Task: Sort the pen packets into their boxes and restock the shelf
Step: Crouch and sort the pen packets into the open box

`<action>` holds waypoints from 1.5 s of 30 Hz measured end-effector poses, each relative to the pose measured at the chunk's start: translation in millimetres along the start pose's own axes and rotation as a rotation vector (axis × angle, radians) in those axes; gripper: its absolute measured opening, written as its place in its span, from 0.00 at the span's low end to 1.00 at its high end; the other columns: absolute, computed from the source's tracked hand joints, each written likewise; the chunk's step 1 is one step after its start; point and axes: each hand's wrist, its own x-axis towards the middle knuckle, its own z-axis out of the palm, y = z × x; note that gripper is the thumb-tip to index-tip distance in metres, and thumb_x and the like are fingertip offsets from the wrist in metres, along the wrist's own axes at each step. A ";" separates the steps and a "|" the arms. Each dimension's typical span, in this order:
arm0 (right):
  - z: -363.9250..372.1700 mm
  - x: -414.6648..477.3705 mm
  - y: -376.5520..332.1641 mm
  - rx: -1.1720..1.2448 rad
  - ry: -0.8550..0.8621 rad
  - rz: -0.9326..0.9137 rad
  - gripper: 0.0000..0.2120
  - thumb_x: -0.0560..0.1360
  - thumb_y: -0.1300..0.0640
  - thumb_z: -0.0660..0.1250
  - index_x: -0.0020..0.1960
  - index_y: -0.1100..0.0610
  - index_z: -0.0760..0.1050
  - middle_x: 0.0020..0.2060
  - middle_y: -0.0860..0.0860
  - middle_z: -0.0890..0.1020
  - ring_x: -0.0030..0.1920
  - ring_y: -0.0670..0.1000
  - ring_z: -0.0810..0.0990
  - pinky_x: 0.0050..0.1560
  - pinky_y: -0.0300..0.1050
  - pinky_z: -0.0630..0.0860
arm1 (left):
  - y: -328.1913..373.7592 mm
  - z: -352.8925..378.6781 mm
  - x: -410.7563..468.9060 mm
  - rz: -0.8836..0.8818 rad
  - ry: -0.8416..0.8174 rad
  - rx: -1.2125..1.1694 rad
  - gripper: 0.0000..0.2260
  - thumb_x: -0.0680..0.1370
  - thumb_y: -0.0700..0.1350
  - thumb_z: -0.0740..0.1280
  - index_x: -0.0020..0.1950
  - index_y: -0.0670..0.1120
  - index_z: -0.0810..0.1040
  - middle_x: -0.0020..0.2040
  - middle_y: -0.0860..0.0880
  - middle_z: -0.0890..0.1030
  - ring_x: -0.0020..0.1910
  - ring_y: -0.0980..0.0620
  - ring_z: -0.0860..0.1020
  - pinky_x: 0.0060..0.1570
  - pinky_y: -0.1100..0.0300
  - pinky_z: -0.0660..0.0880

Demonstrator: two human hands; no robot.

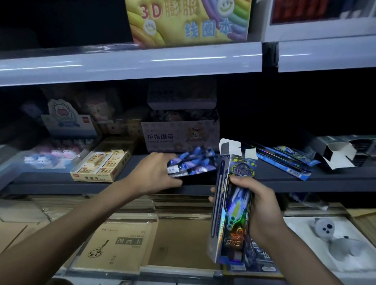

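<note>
Right hand (263, 211) gripping open box (231, 207), left hand (154, 173) grasping pen packets (192, 163)

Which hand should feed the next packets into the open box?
Left. The left hand grips the pen packets on the shelf, while the right hand is busy holding the open box upright.

One view only: wide-angle head cam, above and behind the grip, facing forward and down. Close in: the right hand (260, 208) holding the pen box (231, 210) sits low right of centre. The shelf (309, 186) lies just beyond the grip. The left hand (155, 173) grips the pen packets (192, 162) up-left of it.
</note>
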 end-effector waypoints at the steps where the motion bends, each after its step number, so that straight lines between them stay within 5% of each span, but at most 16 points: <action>1: -0.4 -0.1 -1.6 -0.001 0.011 0.003 0.18 0.67 0.57 0.69 0.52 0.67 0.82 0.46 0.65 0.84 0.44 0.65 0.86 0.55 0.60 0.81 | 2.2 -3.1 -4.0 -0.043 0.061 -0.072 0.10 0.65 0.53 0.74 0.38 0.52 0.75 0.33 0.56 0.79 0.34 0.56 0.77 0.34 0.54 0.74; 4: -2.9 2.5 -3.6 0.000 0.012 -0.026 0.16 0.62 0.58 0.72 0.48 0.63 0.81 0.38 0.58 0.84 0.36 0.57 0.85 0.39 0.48 0.83 | 20.6 -5.5 -20.4 -0.173 0.210 -0.439 0.08 0.69 0.38 0.76 0.38 0.45 0.77 0.29 0.55 0.81 0.27 0.60 0.76 0.30 0.64 0.72; 6: -2.7 3.4 -1.4 -0.015 -0.012 -0.044 0.16 0.62 0.60 0.74 0.50 0.62 0.81 0.37 0.54 0.85 0.35 0.52 0.85 0.35 0.43 0.83 | 31.2 4.0 -33.1 -0.265 0.215 -0.749 0.06 0.72 0.31 0.72 0.39 0.39 0.79 0.28 0.46 0.81 0.26 0.51 0.78 0.31 0.59 0.77; 13: 9.0 -1.2 22.7 -0.163 -0.031 -0.111 0.17 0.71 0.58 0.76 0.58 0.62 0.82 0.49 0.60 0.87 0.45 0.58 0.87 0.45 0.49 0.83 | 45.6 68.3 -69.3 -0.426 0.097 -1.322 0.15 0.65 0.48 0.82 0.42 0.44 0.80 0.30 0.42 0.72 0.27 0.48 0.69 0.34 0.56 0.69; 16: 12.1 -5.5 36.2 -0.224 0.021 -0.127 0.14 0.71 0.56 0.78 0.55 0.58 0.84 0.49 0.57 0.88 0.47 0.55 0.87 0.52 0.51 0.80 | 49.3 77.5 -78.7 -0.462 0.109 -1.360 0.19 0.60 0.48 0.83 0.45 0.42 0.84 0.33 0.42 0.79 0.29 0.48 0.74 0.35 0.55 0.74; 19: 15.5 -10.0 44.6 -0.235 0.036 -0.107 0.13 0.73 0.59 0.77 0.57 0.57 0.84 0.53 0.57 0.88 0.55 0.58 0.87 0.59 0.54 0.81 | 51.6 80.8 -85.3 -0.464 0.093 -1.341 0.15 0.65 0.38 0.83 0.50 0.42 0.85 0.39 0.44 0.85 0.31 0.52 0.81 0.33 0.58 0.78; 24: 22.3 -13.1 52.9 -0.172 0.055 -0.044 0.07 0.77 0.64 0.71 0.54 0.60 0.84 0.47 0.57 0.89 0.45 0.53 0.89 0.39 0.41 0.82 | 45.2 88.6 -92.1 -0.467 0.126 -1.308 0.23 0.61 0.48 0.82 0.54 0.45 0.87 0.47 0.44 0.88 0.44 0.46 0.87 0.46 0.53 0.82; 28: 24.1 -11.6 56.5 -0.185 0.070 -0.029 0.08 0.76 0.61 0.73 0.54 0.57 0.84 0.49 0.57 0.89 0.47 0.55 0.89 0.41 0.44 0.84 | 42.1 87.7 -94.5 -0.485 0.111 -1.323 0.20 0.64 0.48 0.82 0.55 0.48 0.87 0.51 0.43 0.88 0.51 0.41 0.87 0.59 0.41 0.81; 45: 27.8 -12.3 67.2 -0.188 0.081 0.068 0.08 0.74 0.58 0.75 0.53 0.59 0.84 0.46 0.56 0.88 0.46 0.54 0.88 0.46 0.47 0.84 | 41.4 86.1 -110.9 -0.527 0.039 -1.437 0.20 0.71 0.44 0.79 0.62 0.46 0.83 0.56 0.41 0.87 0.56 0.40 0.85 0.62 0.40 0.79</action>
